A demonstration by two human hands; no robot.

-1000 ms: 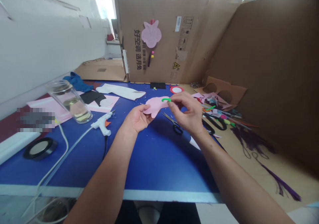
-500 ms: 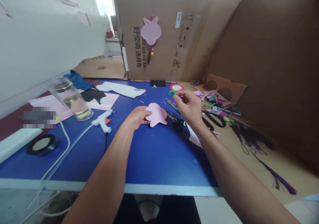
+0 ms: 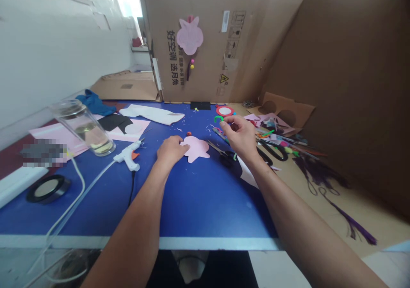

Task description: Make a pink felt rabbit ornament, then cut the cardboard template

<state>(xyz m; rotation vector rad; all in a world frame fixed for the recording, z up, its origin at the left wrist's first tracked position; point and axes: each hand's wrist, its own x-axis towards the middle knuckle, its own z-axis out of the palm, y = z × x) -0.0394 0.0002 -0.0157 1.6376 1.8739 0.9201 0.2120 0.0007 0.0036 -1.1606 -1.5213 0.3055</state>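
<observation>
A pink paper cutout (image 3: 196, 149) with rounded lobes and two pointed tips lies at or just above the blue tabletop. My left hand (image 3: 171, 152) grips its left edge, thumb on top; the fingers beneath are hidden. Between the thumb and fingers of my right hand (image 3: 239, 135) is a short, green, curved pipe cleaner (image 3: 218, 118), raised above the table. A small red round piece (image 3: 189, 133) shows just behind the cutout. Black-handled scissors (image 3: 224, 155) lie between the cutout and my right wrist, partly over a white sheet (image 3: 247, 175).
A white glue gun (image 3: 128, 155) with its cable lies left, near a tilted-looking glass of liquid (image 3: 92, 136) and black tape (image 3: 48, 189). Paper scraps, tools and purple tassels (image 3: 355, 222) cover the right side. A similar pink cutout (image 3: 190, 37) hangs on the cardboard panel (image 3: 250, 79) behind.
My left hand has brought the pink cutout down toward the table and slightly left, and the red round piece now shows behind it. My right hand keeps the green pipe cleaner raised.
</observation>
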